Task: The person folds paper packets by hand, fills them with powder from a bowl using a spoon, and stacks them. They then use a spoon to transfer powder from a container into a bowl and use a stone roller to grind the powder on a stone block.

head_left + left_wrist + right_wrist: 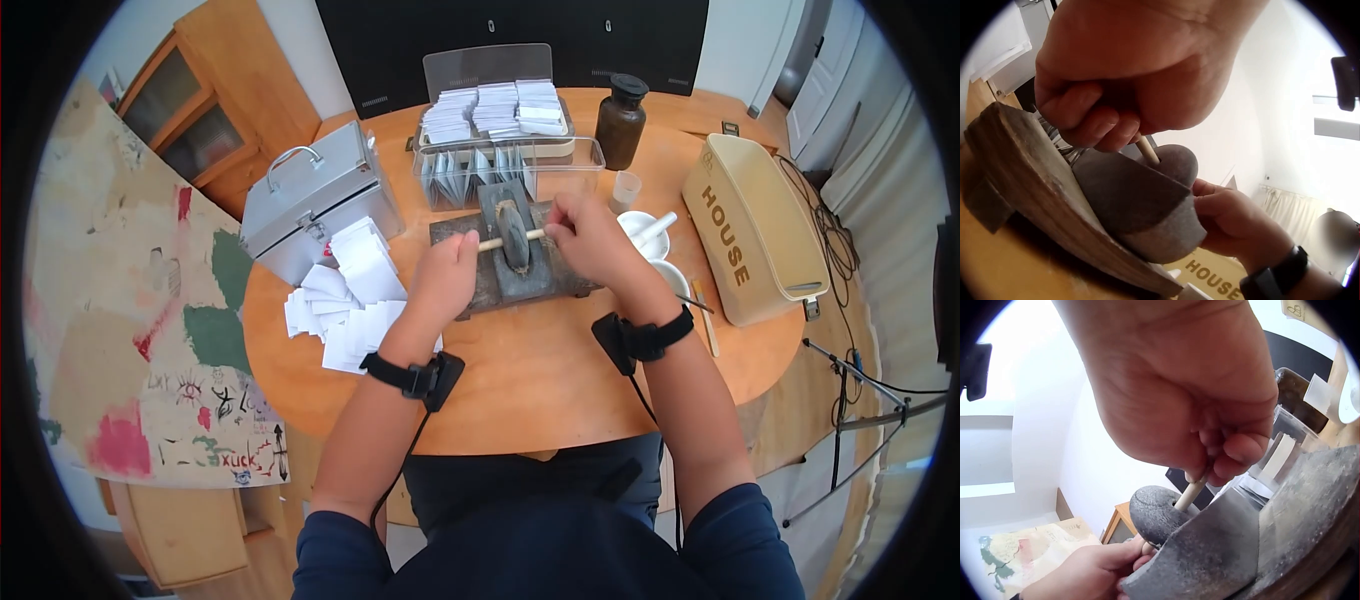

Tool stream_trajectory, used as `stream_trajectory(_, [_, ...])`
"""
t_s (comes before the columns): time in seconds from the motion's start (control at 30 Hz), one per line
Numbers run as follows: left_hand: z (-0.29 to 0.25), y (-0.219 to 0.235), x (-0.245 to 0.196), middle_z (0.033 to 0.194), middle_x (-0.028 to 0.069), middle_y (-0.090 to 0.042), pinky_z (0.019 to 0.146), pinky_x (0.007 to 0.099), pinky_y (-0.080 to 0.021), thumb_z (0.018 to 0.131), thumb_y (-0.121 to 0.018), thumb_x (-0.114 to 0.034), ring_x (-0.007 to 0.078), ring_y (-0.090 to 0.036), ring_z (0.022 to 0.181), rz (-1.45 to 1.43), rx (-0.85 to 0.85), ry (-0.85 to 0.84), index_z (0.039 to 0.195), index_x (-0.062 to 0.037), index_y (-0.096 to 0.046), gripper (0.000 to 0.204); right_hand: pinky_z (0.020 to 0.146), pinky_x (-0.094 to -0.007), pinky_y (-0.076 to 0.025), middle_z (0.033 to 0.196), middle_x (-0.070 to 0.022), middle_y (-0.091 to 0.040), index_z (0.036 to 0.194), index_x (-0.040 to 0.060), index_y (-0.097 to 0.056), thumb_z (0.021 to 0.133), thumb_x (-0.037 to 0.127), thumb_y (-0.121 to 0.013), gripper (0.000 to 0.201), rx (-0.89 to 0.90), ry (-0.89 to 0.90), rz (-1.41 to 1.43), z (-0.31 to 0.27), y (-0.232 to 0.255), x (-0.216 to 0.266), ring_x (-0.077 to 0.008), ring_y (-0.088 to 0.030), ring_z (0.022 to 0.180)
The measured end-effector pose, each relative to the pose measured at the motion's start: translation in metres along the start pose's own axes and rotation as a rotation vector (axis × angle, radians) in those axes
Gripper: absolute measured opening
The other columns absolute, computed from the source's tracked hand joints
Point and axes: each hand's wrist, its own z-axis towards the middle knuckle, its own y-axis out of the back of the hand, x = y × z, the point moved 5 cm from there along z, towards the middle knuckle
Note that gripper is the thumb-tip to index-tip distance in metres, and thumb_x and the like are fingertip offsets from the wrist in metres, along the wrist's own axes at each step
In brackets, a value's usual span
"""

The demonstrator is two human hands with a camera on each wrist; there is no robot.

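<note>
A dark stone grinding wheel (514, 238) stands upright in a grey boat-shaped grinding trough (528, 284). Through its centre runs a pale wooden rod (490, 245). My left hand (447, 272) grips the rod's left end, and my right hand (592, 242) grips its right end. In the left wrist view, curled fingers (1105, 125) wrap the rod close beside the wheel. The right wrist view shows the rod (1190, 495) coming out from the curled right fingers. Under the trough lies a worn wooden base (455, 240). The trough's inside is mostly hidden by the wheel.
White paper packets (365, 270) lie beside a silver metal case (315, 200) at left. Clear bins (590, 155) of packets stand behind the trough. A brown jar (622, 125), a small cup (625, 188), a white mortar (648, 240) and a cream HOUSE box (750, 225) are at right.
</note>
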Motion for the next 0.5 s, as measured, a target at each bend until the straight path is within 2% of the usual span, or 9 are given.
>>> stream_trajectory(0.03, [-0.004, 0.000, -0.002, 0.060, 0.0039, -0.047, 0.059, 0.0337, -0.040, 0.103, -0.042, -0.037, 0.0153, -0.047, 0.059, -0.018, 0.004, -0.010, 0.072, -0.0024, -0.049, 0.047, 0.072, -0.0423, -0.049, 0.080, -0.0194, -0.065, 0.086, 0.0005, -0.060, 0.087, 0.010, -0.061, 0.010, 0.027, -0.014, 0.023, -0.002, -0.001, -0.001, -0.0354, -0.063, 0.078])
stream_trajectory(0.07, [0.002, -0.002, -0.001, 0.060, 0.0039, -0.047, 0.059, 0.0337, -0.040, 0.103, -0.042, -0.037, 0.0153, -0.047, 0.059, -0.018, 0.008, -0.003, 0.072, -0.0024, -0.049, 0.047, 0.072, -0.0423, -0.049, 0.080, -0.0194, -0.065, 0.086, 0.0005, -0.060, 0.087, 0.010, -0.061, 0.010, 0.032, -0.020, 0.025, 0.001, -0.004, -0.004, -0.0354, -0.063, 0.078])
stream_trajectory(0.17, [0.014, 0.002, -0.006, 0.060, 0.0076, -0.048, 0.060, 0.0359, -0.041, 0.102, -0.043, -0.037, 0.0185, -0.049, 0.059, -0.022, -0.063, -0.084, 0.074, 0.0003, -0.050, 0.047, 0.071, -0.0421, -0.049, 0.080, -0.0186, -0.065, 0.087, 0.0010, -0.060, 0.088, 0.011, -0.061, 0.010, -0.010, -0.077, 0.051, 0.012, -0.008, -0.012, -0.0350, -0.063, 0.079])
stream_trajectory(0.23, [0.014, 0.005, -0.012, 0.083, 0.0269, -0.060, 0.075, 0.0479, -0.046, 0.101, -0.043, -0.036, 0.0444, -0.059, 0.085, 0.061, 0.008, -0.002, 0.084, 0.0026, -0.058, 0.045, 0.070, -0.0424, -0.049, 0.080, -0.0186, -0.065, 0.087, 0.0011, -0.060, 0.088, 0.011, -0.061, 0.010, 0.001, -0.050, 0.021, 0.007, -0.005, -0.010, -0.0352, -0.064, 0.078])
stream_trajectory(0.33, [-0.006, 0.006, -0.017, 0.081, 0.0268, -0.060, 0.075, 0.0476, -0.046, 0.101, -0.042, -0.036, 0.0448, -0.059, 0.083, 0.073, 0.009, -0.016, 0.083, 0.0035, -0.057, 0.046, 0.070, -0.0431, -0.049, 0.080, -0.0190, -0.065, 0.087, 0.0013, -0.060, 0.088, 0.011, -0.060, 0.010, 0.017, -0.018, 0.006, 0.000, -0.001, -0.006, -0.0360, -0.063, 0.079])
stream_trajectory(0.4, [-0.001, 0.001, -0.009, 0.081, 0.0266, -0.060, 0.074, 0.0480, -0.046, 0.102, -0.041, -0.035, 0.0449, -0.059, 0.082, 0.060, 0.006, 0.005, 0.084, 0.0034, -0.057, 0.045, 0.070, -0.0434, -0.049, 0.080, -0.0193, -0.065, 0.087, 0.0013, -0.060, 0.088, 0.011, -0.060, 0.010, 0.042, -0.028, 0.027, 0.000, -0.007, -0.010, -0.0365, -0.063, 0.079])
stream_trajectory(0.47, [0.019, -0.002, 0.003, 0.081, 0.0263, -0.060, 0.073, 0.0476, -0.045, 0.101, -0.041, -0.036, 0.0444, -0.059, 0.081, -0.040, 0.001, 0.041, 0.084, 0.0024, -0.057, 0.045, 0.067, -0.0365, -0.047, 0.077, -0.0134, -0.062, 0.085, 0.0001, -0.057, 0.089, 0.010, -0.062, 0.012, -0.025, -0.039, 0.039, 0.011, -0.009, -0.010, -0.0250, -0.060, 0.073])
stream_trajectory(0.5, [0.025, -0.004, 0.006, 0.080, 0.0268, -0.059, 0.071, 0.0470, -0.045, 0.102, -0.041, -0.036, 0.0445, -0.058, 0.079, -0.075, 0.030, 0.081, 0.083, 0.0025, -0.056, 0.045, 0.068, -0.0370, -0.048, 0.077, -0.0141, -0.062, 0.085, -0.0001, -0.057, 0.089, 0.010, -0.062, 0.012, -0.041, -0.034, 0.001, 0.013, -0.007, -0.005, -0.0275, -0.060, 0.073])
